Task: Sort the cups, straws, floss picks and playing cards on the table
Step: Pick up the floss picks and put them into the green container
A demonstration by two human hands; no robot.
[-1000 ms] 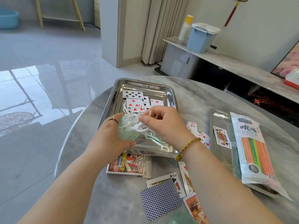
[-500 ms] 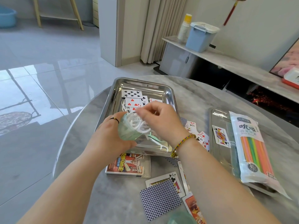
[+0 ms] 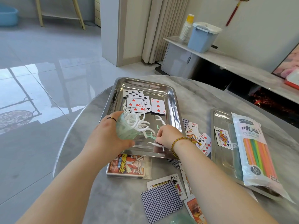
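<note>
My left hand (image 3: 106, 138) grips a pale green cup (image 3: 125, 130), tilted over the steel tray (image 3: 174, 101) and stuffed with white floss picks (image 3: 135, 122). My right hand (image 3: 166, 135) is down in the tray's near part, fingers curled and pinching at the loose floss picks (image 3: 149, 135) lying there. Several playing cards (image 3: 144, 101) lie face up in the tray's far half. More cards (image 3: 198, 136) are scattered on the table right of the tray and at the front (image 3: 161, 201). A bag of coloured straws (image 3: 257, 151) lies on a second tray (image 3: 220, 113) at the right.
A card box (image 3: 127, 165) lies in front of the tray. One face card (image 3: 224, 137) sits in the right tray. A green cup rim (image 3: 181, 220) shows at the bottom edge. The round table's edge (image 3: 68, 143) curves at the left, above the tiled floor.
My right hand has come away from the cup's mouth and dropped to the loose floss picks in the tray's near part. The left hand keeps holding the cup.
</note>
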